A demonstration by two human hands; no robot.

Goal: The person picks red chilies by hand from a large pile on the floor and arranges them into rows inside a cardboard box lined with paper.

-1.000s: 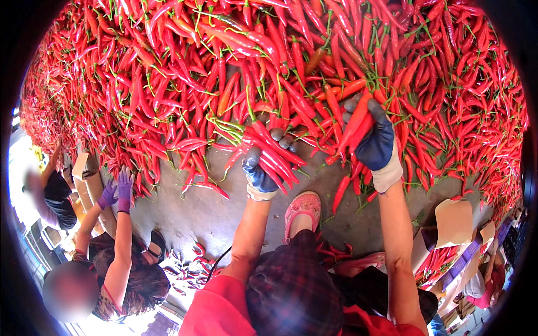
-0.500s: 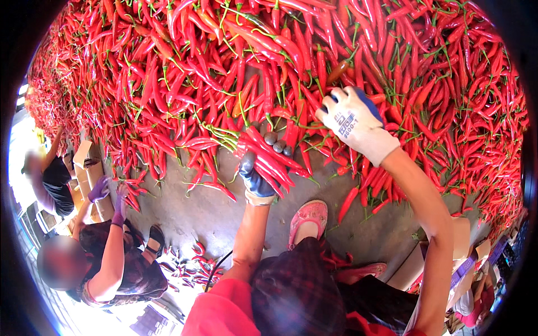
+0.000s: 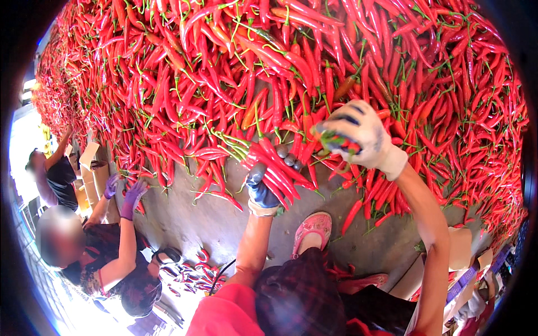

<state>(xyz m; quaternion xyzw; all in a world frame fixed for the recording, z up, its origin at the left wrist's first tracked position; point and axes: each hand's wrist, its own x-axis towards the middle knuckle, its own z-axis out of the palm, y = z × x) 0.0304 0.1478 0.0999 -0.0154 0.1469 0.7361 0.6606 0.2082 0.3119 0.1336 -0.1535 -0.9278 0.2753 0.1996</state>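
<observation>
A bunch of long red chili peppers [image 3: 276, 172] with green stems lies in my left hand [image 3: 261, 189], which wears a blue-coated glove and has its fingers wrapped round the bunch. To the right, just above the edge of the big heap of chili peppers [image 3: 213, 84], my right hand [image 3: 369, 133] is curled, in a whitish glove with blue on the fingers. Red and green bits, seemingly a few chili peppers [image 3: 347, 147], show blurred between its fingers and thumb. How many it holds is hidden.
A co-worker's purple-gloved hand [image 3: 133, 197] is at the heap's left edge; another person [image 3: 59, 173] reaches in farther back. Cardboard boxes [image 3: 92, 162] stand on the left and a carton [image 3: 408, 281] at lower right. Dark red chilies [image 3: 193, 274] lie scattered on the floor [image 3: 168, 221].
My right hand has drawn back slightly from the heap and curled round chili peppers. My left hand keeps its bunch. The co-worker's purple-gloved hands have shifted right in the view.
</observation>
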